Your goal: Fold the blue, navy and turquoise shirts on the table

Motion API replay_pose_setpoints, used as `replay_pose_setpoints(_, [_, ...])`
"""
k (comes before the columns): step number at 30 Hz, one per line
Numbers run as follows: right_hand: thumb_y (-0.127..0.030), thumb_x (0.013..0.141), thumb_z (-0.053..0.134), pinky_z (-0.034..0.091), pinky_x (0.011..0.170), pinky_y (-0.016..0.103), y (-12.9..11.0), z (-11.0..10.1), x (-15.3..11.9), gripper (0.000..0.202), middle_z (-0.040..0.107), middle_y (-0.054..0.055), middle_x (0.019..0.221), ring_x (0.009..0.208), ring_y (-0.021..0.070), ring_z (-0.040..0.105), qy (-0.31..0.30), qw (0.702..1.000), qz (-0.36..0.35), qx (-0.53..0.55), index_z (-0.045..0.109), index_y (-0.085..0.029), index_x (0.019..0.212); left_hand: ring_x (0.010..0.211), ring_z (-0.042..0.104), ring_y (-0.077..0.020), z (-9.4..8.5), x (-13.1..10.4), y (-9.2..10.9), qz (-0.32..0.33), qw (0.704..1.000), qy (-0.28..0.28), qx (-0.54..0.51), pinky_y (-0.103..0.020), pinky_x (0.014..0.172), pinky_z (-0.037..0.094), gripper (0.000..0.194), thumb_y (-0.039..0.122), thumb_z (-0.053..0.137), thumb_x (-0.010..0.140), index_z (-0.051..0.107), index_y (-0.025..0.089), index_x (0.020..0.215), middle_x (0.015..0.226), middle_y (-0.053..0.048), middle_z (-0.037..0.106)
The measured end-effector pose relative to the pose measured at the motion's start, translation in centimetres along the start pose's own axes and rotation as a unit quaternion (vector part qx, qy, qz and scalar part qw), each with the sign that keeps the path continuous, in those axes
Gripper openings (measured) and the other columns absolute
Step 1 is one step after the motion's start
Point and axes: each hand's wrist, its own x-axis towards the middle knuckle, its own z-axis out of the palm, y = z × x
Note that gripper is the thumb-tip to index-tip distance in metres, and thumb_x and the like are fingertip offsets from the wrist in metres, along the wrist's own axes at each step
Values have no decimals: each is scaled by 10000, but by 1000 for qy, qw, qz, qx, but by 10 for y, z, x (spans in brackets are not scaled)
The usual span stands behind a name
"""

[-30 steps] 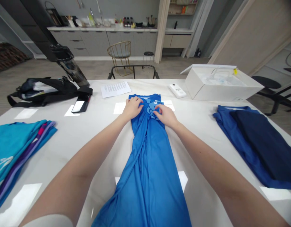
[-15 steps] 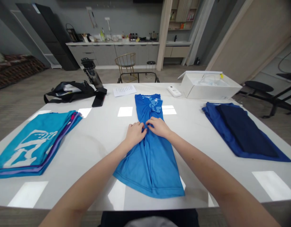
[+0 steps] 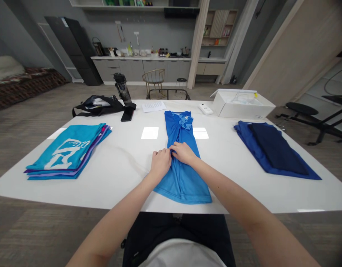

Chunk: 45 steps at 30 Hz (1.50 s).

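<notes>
A blue shirt (image 3: 184, 185) lies lengthwise on the white table (image 3: 126, 148), its sides folded inward and a lighter cloud-like pattern near its far end. My left hand (image 3: 161, 162) is closed on the cloth at mid-length, on the left side. Right beside it, my right hand (image 3: 182, 152) pinches the same shirt, the fingertips of both hands nearly touching. Creases run along the fabric from the hands toward the near hem.
Folded turquoise and purple clothes (image 3: 73, 148) lie at the left, dark blue ones (image 3: 276, 148) at the right. Farther back are a black bag (image 3: 100, 107), bottle (image 3: 123, 89), phone (image 3: 127, 114), paper (image 3: 153, 106), white device (image 3: 205, 109) and white box (image 3: 243, 106).
The view has shifted, so more of the near floor and my lap shows. My hands have come closer together and still grip the middle of the shirt.
</notes>
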Motion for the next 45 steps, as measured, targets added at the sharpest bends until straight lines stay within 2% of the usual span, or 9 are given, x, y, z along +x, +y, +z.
replay_pose_setpoints(6, [-197, 1014, 505, 387, 828, 332, -2, 1, -10, 207, 677, 65, 1121, 1047, 220, 626, 66, 996, 55, 0, 659, -219, 1150, 1043, 635, -303, 0, -33, -3, -34, 998, 28, 53, -447, 858, 406, 200, 309, 464, 991, 592, 205, 1106, 1089, -107, 692])
replay_pose_setpoints(11, [-219, 1022, 499, 391, 830, 345, 6, 6, -24, 220, 674, 94, 1158, 1028, 242, 622, 36, 993, 115, -10, 668, -206, 1161, 972, 672, -274, -4, -68, -12, -44, 997, 11, 57, -422, 847, 410, 135, 223, 479, 979, 610, 200, 1007, 983, -73, 712])
replay_pose_setpoints(16, [-221, 1006, 536, 368, 842, 341, -15, 7, -42, 292, 643, 98, 1156, 1039, 239, 600, 44, 999, 26, -8, 628, -219, 1284, 872, 693, -238, -12, -93, -8, -37, 998, 44, -32, -385, 809, 457, 118, 227, 551, 964, 612, 223, 1065, 991, -44, 717])
replay_pose_setpoints(20, [-216, 994, 564, 347, 837, 336, -38, 8, -61, 222, 633, 80, 1086, 990, 217, 590, 35, 997, -69, -9, 678, -215, 1185, 955, 679, -212, -10, -110, -1, 38, 987, 85, -131, -343, 842, 507, 244, 114, 517, 943, 602, 242, 1134, 1049, -41, 693])
replay_pose_setpoints(23, [-199, 994, 563, 345, 837, 336, -48, 11, -77, 192, 635, 74, 1043, 955, 207, 587, 59, 996, -60, 0, 691, -200, 1136, 1107, 640, -211, -1, -123, -1, 86, 970, 135, -181, -348, 968, 498, 389, 76, 490, 941, 552, 247, 1285, 1167, -63, 679])
replay_pose_setpoints(26, [-234, 1005, 568, 349, 829, 331, -51, 12, -94, 176, 637, 70, 1034, 968, 208, 591, 87, 996, -19, 13, 699, -202, 1120, 1118, 634, -266, 9, -135, -3, 32, 978, 141, -151, -411, 936, 498, 417, 116, 568, 911, 542, 217, 1314, 1188, -99, 681])
replay_pose_setpoints(31, [-281, 1005, 582, 340, 794, 338, -58, 11, -116, 185, 642, 68, 1035, 943, 214, 589, 102, 994, 19, -17, 704, -209, 1125, 955, 660, -267, 9, -148, 8, -12, 986, 139, -94, -435, 865, 445, 117, 172, 586, 921, 651, 212, 1010, 970, -63, 728])
replay_pose_setpoints(37, [-200, 975, 590, 325, 806, 355, -81, 8, -137, 220, 657, 69, 973, 898, 216, 567, 122, 990, -49, -47, 690, -201, 1171, 969, 647, -249, 2, -153, 26, 43, 972, 218, -72, -437, 935, 401, 172, 224, 514, 993, 669, 201, 1064, 1025, -85, 731])
replay_pose_setpoints(45, [-124, 921, 615, 352, 771, 366, -71, -1, -159, 278, 667, 75, 936, 869, 227, 555, 177, 982, -44, -43, 723, -184, 1171, 961, 635, -271, 12, -152, 16, 86, 984, 157, -3, -419, 860, 439, 298, 115, 618, 874, 639, 213, 1154, 1020, -85, 699])
